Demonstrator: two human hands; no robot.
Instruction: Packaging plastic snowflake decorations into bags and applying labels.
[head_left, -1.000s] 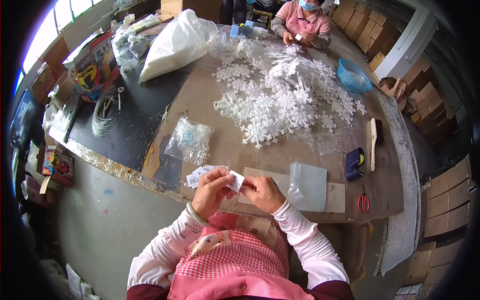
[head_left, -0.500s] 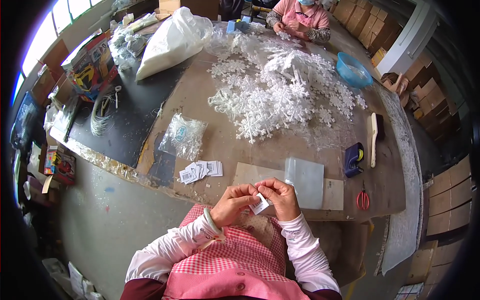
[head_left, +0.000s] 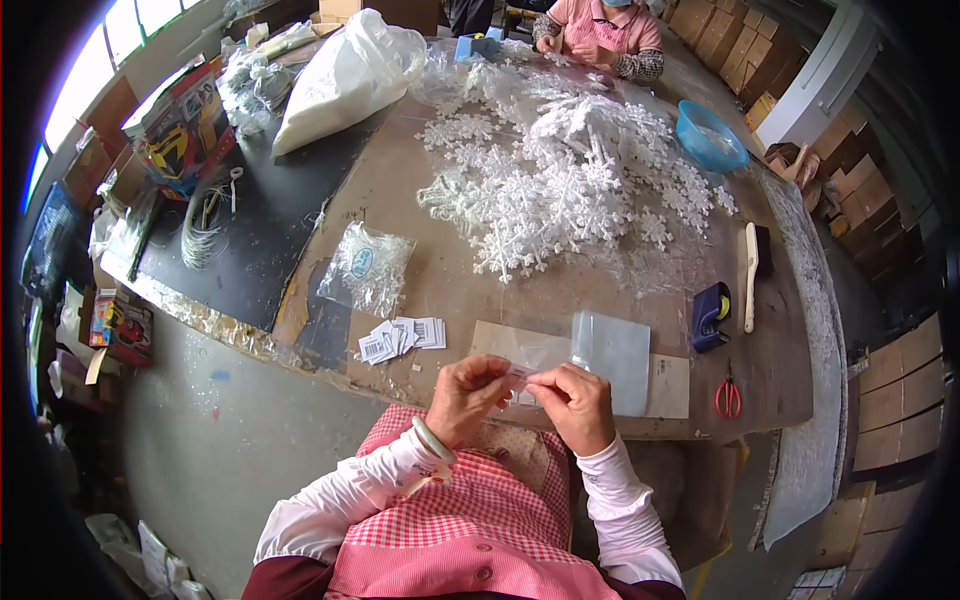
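Over the near edge of the table, my left hand [head_left: 464, 400] and my right hand [head_left: 580, 403] meet with bent fingers. A small white barcode tag [head_left: 519, 377] is pinched between their fingertips, tilted and partly hidden; whether a thin fastener is there too is too small to tell. Left of my hands lies a fanned stack of similar tags [head_left: 402, 338]. Behind it sits a clear bag of fine plastic fasteners [head_left: 368, 268]. A stack of clear plastic sleeves [head_left: 615, 360] lies just beyond my right hand.
White snowflake ornaments [head_left: 560, 190] are heaped mid-table. To the right are a blue basin [head_left: 710, 138], a brush [head_left: 751, 280], a tape dispenser [head_left: 710, 317] and red-handled scissors [head_left: 728, 398]. A large white sack [head_left: 345, 85] stands far left. Another person [head_left: 605, 40] handles snowflakes opposite.
My right hand has shifted slightly right and lower, and my left wrist has turned. The tag, flat and facing up before, is now tilted between both hands' fingertips.
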